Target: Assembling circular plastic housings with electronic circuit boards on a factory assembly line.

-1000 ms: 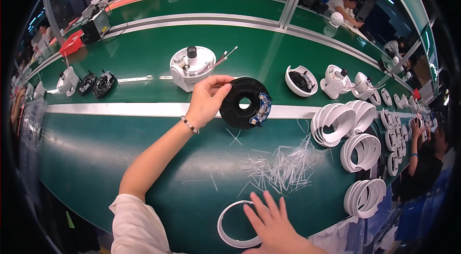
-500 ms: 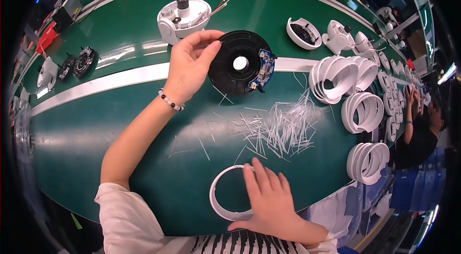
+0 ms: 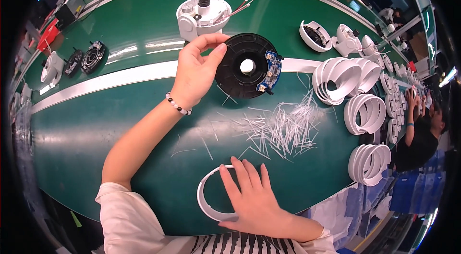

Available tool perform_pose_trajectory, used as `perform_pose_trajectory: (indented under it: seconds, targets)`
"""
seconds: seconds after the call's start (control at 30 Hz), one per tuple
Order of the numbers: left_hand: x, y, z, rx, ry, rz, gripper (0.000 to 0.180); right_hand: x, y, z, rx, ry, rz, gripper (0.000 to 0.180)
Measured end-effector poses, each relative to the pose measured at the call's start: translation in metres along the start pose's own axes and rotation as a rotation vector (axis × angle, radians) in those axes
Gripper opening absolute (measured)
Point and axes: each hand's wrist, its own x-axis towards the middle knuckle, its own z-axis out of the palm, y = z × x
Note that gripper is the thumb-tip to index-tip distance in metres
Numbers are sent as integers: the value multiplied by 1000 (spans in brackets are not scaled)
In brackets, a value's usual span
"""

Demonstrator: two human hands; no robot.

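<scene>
Raised over the far part of the near table, a black round plastic disc with a centre hole is pinched between the thumb and fingers of my left hand. A blue curved circuit board sits along the disc's right side. Near the front edge of the table lies a white ring. My right hand rests over its right side, fingers spread and thumb stretched toward the ring's near edge. That hand hides much of the ring's right part.
Loose thin white strips lie heaped mid-table. Nested white rings and other ring stacks line the right. Beyond the white rail stand a white housing with wires, a white shell, and black round parts. A co-worker is at far right.
My right hand and the white ring have slid left across the table. The left hand still holds the disc, and the view has shifted slightly, putting the background further right.
</scene>
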Motion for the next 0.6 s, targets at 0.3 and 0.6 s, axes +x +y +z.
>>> perform_pose_trajectory:
  seconds: [0.3,0.6]
  targets:
    - [-40,-9,13,-79,-114,-148,19,19,60,-37,661,1021,-28,117]
    - [-68,7,12,-648,-277,-661,50,52,69,-21,572,829,-147,121]
